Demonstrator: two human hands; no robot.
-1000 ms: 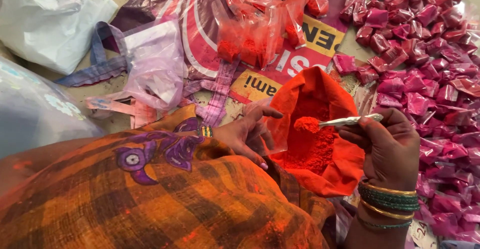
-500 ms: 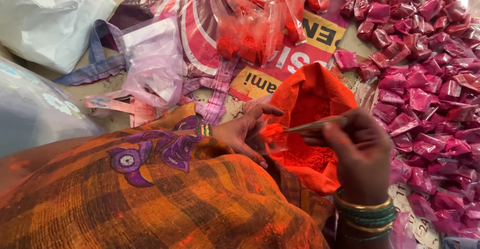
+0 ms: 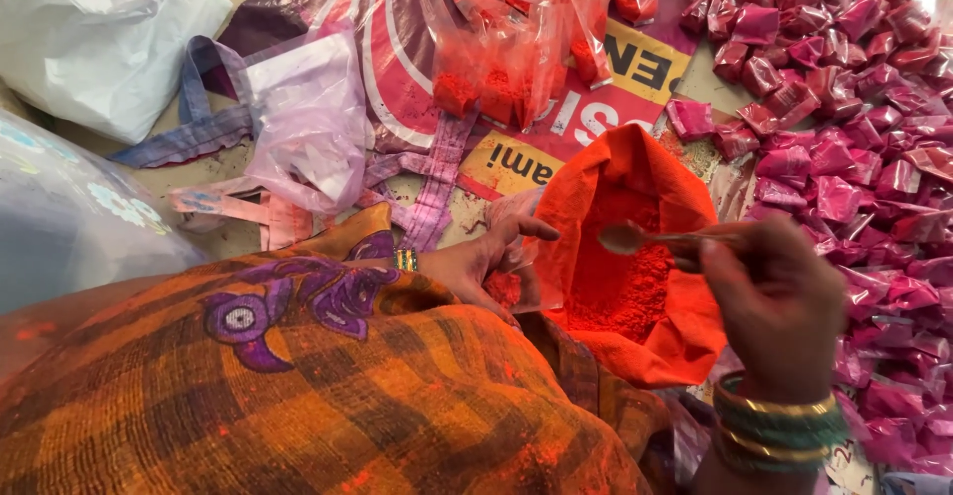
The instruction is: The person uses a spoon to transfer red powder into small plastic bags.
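Left hand (image 3: 476, 262) pinches a small clear packet (image 3: 511, 282) with curled fingers, a dab of orange powder inside it, at nine o'clock from the orange bag (image 3: 635, 257). Over the bag's powder, the spoon (image 3: 635, 238) sits level and looks empty, its handle gripped in the closed fingers of the right hand (image 3: 779, 306). Pink packets (image 3: 844, 128) are piled at two o'clock (plenty of them). A jolt could spill powder onto the cloth (image 3: 298, 396).
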